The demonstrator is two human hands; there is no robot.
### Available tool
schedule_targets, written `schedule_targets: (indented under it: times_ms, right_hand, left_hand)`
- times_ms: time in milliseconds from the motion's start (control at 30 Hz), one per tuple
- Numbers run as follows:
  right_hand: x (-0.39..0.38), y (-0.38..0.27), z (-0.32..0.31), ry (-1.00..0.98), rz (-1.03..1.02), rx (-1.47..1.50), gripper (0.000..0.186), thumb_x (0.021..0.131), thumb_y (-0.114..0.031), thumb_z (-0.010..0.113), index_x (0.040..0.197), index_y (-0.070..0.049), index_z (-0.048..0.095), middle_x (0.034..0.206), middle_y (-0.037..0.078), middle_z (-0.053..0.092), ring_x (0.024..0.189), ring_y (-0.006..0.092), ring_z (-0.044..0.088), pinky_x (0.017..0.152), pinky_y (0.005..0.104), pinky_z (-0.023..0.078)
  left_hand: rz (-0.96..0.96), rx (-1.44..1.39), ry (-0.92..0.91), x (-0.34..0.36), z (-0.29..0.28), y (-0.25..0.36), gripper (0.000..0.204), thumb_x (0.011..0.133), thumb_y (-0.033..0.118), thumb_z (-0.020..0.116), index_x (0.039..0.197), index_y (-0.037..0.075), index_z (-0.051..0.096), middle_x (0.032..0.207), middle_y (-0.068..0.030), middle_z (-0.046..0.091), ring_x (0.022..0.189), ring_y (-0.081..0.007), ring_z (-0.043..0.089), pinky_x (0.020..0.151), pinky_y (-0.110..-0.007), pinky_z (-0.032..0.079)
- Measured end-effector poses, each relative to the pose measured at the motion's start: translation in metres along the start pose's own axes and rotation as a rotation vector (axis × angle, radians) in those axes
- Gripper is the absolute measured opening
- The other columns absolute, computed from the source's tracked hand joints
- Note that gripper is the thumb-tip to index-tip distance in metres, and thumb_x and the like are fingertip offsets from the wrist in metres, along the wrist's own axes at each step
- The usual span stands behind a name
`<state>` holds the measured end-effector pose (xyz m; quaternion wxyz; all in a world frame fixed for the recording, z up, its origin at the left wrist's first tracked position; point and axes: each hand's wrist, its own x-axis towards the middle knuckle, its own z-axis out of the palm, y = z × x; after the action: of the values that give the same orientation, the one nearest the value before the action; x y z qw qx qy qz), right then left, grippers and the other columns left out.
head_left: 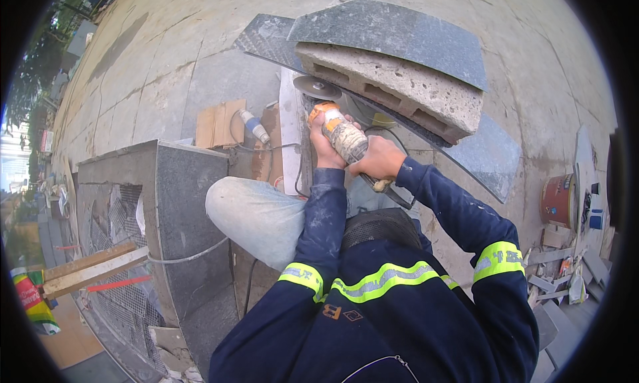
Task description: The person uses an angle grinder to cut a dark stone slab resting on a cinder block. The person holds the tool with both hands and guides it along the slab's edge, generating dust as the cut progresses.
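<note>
An angle grinder (347,141) with an orange head and a dusty, worn body is held in both my hands. My left hand (324,145) wraps round it near the head, while my right hand (381,158) grips the rear of the body. The grinder's round cutting disc (313,85) points away from me, close to the edge of a dark stone slab (269,42); whether they touch I cannot tell. On that slab lies a hollow concrete block (406,93). Another grey stone slab (393,37) rests against the block's far side.
To the left, a second power tool (255,127) with a cord lies by cardboard (212,123). A large grey stone box (193,210) stands beside my knee, with wooden strips (96,271) nearby. A reddish bucket (558,200) and stone offcuts (556,276) are at right.
</note>
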<state>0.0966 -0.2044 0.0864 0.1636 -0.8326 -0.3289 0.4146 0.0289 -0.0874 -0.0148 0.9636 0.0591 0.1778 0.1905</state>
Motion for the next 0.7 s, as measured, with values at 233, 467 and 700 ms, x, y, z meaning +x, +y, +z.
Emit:
schedule_targets:
  times_ms: [233, 467, 700]
  right_hand:
    - [0.011, -0.002, -0.001, -0.020, -0.015, 0.000, 0.066, 0.055, -0.038, 0.076, 0.096, 0.011, 0.062, 0.095, 0.025, 0.065, 0.091, 0.0325, 0.066, 0.079, 0.0327, 0.052]
    - [0.031, -0.007, -0.005, -0.044, -0.001, -0.012, 0.071, 0.052, -0.040, 0.077, 0.100, 0.011, 0.063, 0.100, 0.026, 0.065, 0.094, 0.0328, 0.065, 0.081, 0.0321, 0.052]
    - [0.039, -0.015, -0.008, -0.043, 0.028, -0.009, 0.073, 0.053, -0.041, 0.077, 0.101, 0.011, 0.063, 0.102, 0.025, 0.064, 0.096, 0.0320, 0.064, 0.082, 0.0318, 0.051]
  left_hand:
    - [-0.011, -0.012, -0.010, 0.005, 0.001, 0.006, 0.051, 0.077, 0.048, 0.058, 0.095, 0.001, 0.049, 0.084, -0.0105, 0.055, 0.074, -0.0279, 0.058, 0.066, -0.041, 0.051]
    - [0.035, -0.008, 0.017, 0.018, 0.001, 0.015, 0.053, 0.077, 0.050, 0.058, 0.094, 0.001, 0.048, 0.083, -0.0109, 0.054, 0.074, -0.0297, 0.058, 0.066, -0.043, 0.051]
    - [0.008, -0.002, 0.046, 0.029, -0.005, 0.024, 0.055, 0.077, 0.050, 0.058, 0.096, 0.000, 0.048, 0.083, -0.0132, 0.053, 0.074, -0.0309, 0.058, 0.066, -0.044, 0.051]
